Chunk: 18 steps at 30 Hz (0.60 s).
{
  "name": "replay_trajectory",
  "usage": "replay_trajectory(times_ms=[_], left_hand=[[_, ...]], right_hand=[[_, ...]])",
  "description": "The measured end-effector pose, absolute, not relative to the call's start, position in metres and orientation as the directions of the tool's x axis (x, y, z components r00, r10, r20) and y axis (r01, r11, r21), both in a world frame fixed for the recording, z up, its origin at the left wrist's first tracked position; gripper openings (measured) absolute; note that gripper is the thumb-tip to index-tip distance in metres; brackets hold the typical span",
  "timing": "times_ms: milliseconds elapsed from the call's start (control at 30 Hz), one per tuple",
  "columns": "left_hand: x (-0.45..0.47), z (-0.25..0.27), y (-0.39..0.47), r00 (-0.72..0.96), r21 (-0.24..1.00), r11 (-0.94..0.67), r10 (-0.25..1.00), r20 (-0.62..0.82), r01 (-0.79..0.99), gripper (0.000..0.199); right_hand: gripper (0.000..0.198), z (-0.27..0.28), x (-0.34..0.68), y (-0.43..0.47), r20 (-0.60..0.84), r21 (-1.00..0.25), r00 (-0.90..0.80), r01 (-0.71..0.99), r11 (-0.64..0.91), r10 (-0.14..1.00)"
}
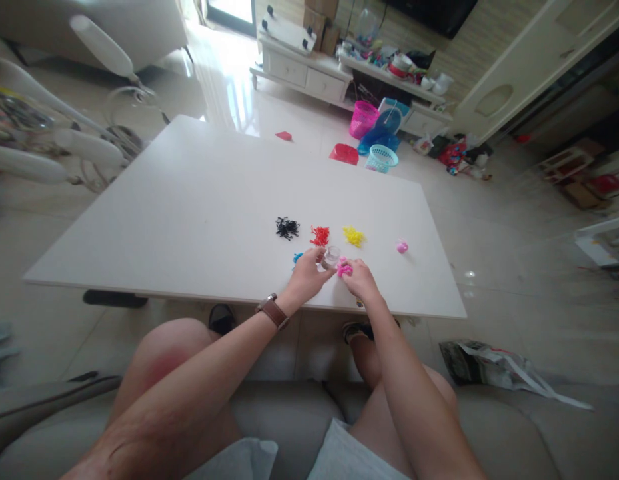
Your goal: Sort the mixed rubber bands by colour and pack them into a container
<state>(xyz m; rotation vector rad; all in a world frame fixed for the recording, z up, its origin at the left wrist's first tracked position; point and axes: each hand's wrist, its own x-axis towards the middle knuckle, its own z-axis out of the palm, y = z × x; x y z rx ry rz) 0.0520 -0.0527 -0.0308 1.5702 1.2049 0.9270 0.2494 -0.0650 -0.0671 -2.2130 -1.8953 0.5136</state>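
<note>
My left hand [309, 272] is closed around a small clear jar [331, 257] near the front edge of the white table [214, 200]. Just right of the jar, the fingers of my right hand [360, 277] are closed on some small pink pieces [344, 268]; their exact kind is too small to make out. Behind my hands lie a black pile [288, 228], a red pile [320, 235] and a yellow pile [354, 236] of similar thin pieces. A blue pile [298, 257] shows partly behind my left hand. Farther right sits a small pink bundle [402, 247].
Beyond the table, a pink basket [363, 120], a light blue basket [382, 159] and a red stool-like item [344, 154] stand on the floor. White chairs [54, 163] are at the left. A bag [489, 365] lies on the sofa at the right.
</note>
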Motion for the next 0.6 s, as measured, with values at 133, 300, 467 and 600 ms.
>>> replay_trajectory(times_ms=[133,300,467,600], left_hand=[[0.051,-0.031,-0.054,0.255,0.959,-0.106,0.966,0.037,0.261,0.022],[0.049,-0.03,-0.055,0.262,0.963,-0.098,0.965,0.03,0.251,0.022],[0.048,-0.027,-0.055,0.264,0.967,-0.096,0.964,0.032,0.236,0.023],[0.047,-0.027,-0.055,0.266,0.964,-0.093,0.964,0.024,0.251,0.023]], right_hand=[[0.03,-0.077,0.243,-0.064,-0.094,-0.327,0.104,0.936,-0.13,0.99],[0.024,-0.082,0.24,-0.063,-0.017,-0.336,0.14,0.932,-0.137,0.99],[0.021,-0.077,0.242,-0.061,0.041,-0.381,0.192,0.91,-0.162,0.981],[0.013,-0.067,0.243,-0.058,0.062,-0.541,0.262,0.82,-0.188,0.963]])
